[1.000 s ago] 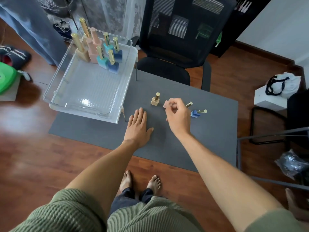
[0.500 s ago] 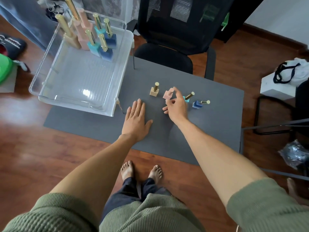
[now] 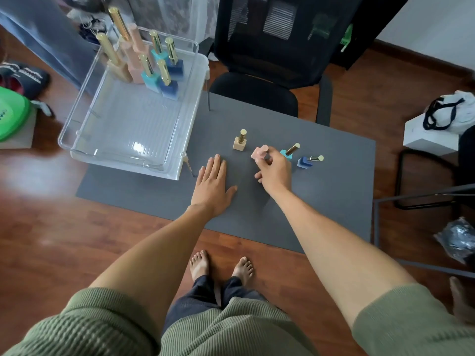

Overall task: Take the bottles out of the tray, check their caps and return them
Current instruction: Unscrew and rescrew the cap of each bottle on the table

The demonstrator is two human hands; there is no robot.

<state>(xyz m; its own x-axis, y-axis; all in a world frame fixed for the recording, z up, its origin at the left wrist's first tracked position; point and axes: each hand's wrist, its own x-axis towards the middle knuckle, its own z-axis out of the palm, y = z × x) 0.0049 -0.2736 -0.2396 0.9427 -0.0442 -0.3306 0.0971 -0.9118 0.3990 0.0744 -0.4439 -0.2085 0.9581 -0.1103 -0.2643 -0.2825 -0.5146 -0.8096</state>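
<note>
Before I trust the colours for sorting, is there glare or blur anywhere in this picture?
Head view: a bright glare patch sits on the clear tray floor near its front wall; wide-angle bending stretches the tall bottles in the tray; the table bottles look sharp; the right hand covers part of the pink bottle.

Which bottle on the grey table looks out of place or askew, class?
The dark blue bottle, rightmost on the table, seems to lie on its side, gold cap pointing right; the beige bottle stands upright.

Grey table: tray, bottles
</note>
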